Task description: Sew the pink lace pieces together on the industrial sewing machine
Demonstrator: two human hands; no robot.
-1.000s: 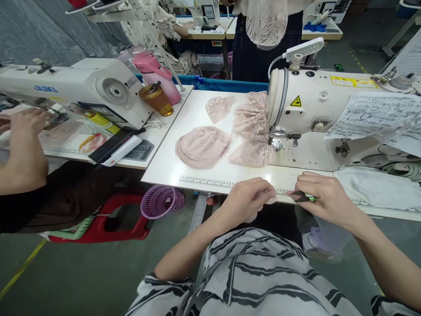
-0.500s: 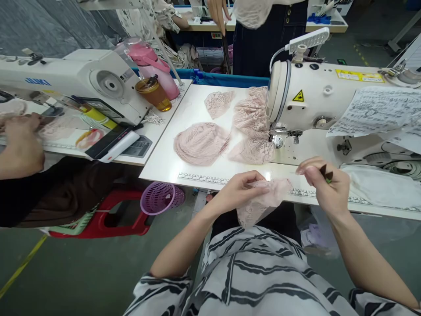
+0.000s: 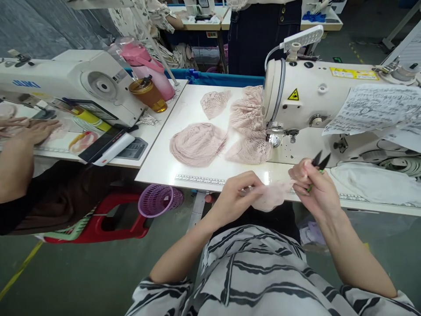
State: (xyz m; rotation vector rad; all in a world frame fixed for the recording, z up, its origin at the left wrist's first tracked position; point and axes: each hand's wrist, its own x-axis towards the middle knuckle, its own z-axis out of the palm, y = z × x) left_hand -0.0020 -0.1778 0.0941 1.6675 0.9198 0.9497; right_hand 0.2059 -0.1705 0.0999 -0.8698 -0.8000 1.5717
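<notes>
My left hand (image 3: 237, 196) pinches a small pale pink fabric piece (image 3: 271, 196) in front of the table edge, above my lap. Close by on the right, my right hand (image 3: 320, 193) is closed around thread snips (image 3: 321, 161), their dark blades pointing up and away and a bit of green showing between the fingers. Its fingertips are at the right end of the fabric; whether they grip it I cannot tell. Beyond my hands, a round pile of pink lace pieces (image 3: 197, 145) lies on the white table, and gathered pink lace (image 3: 246, 109) reaches to the sewing machine's needle area.
The white sewing machine (image 3: 296, 96) stands at the right, with handwritten sheets (image 3: 371, 107) hanging from it. White cloth (image 3: 371, 182) lies at the right front. On the left are a co-worker's hands (image 3: 33, 131), another machine (image 3: 95, 83), an amber cup (image 3: 148, 93) and a purple basket (image 3: 160, 200).
My right hand has moved left to the fabric's right end, and the snips now point upward. The fabric has lifted and bunched between my hands. The view has shifted slightly.
</notes>
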